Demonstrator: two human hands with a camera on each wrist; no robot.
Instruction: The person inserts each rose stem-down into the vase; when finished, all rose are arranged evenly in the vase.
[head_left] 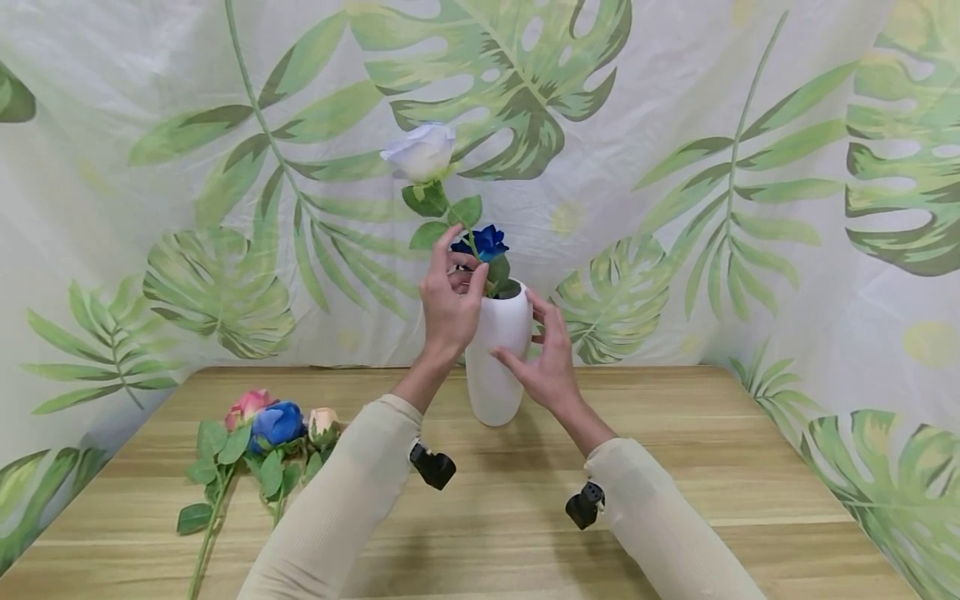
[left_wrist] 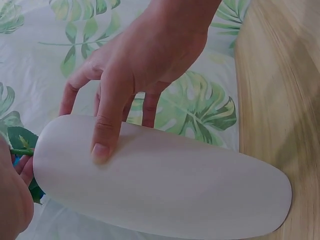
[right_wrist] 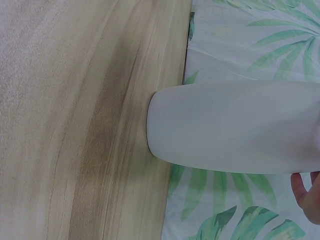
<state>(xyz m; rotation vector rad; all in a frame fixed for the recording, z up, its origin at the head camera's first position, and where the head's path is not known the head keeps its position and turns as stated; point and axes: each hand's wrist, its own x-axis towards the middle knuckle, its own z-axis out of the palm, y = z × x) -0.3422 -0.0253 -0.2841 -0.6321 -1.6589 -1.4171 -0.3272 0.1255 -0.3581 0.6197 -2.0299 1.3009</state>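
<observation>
A white rose (head_left: 422, 152) with green leaves stands tilted above the vase mouth, its stem pinched between the thumb and fingers of my left hand (head_left: 453, 312). Behind those fingers a blue flower (head_left: 489, 242) shows at the opening of the tall white vase (head_left: 495, 367). The vase stands upright on the table, and my right hand (head_left: 551, 358) grips its right side, thumb across the front. In the left wrist view the right thumb (left_wrist: 102, 145) presses the vase wall near the mouth. The lower end of the white rose's stem is hidden.
On the wooden table (head_left: 480, 533), to the left, lie a pink rose (head_left: 249, 407), a blue rose (head_left: 277, 425) and a peach rose (head_left: 323, 423) with leafy stems. A leaf-patterned cloth (head_left: 585, 100) hangs behind the table. My left sleeve overlaps some of the stems.
</observation>
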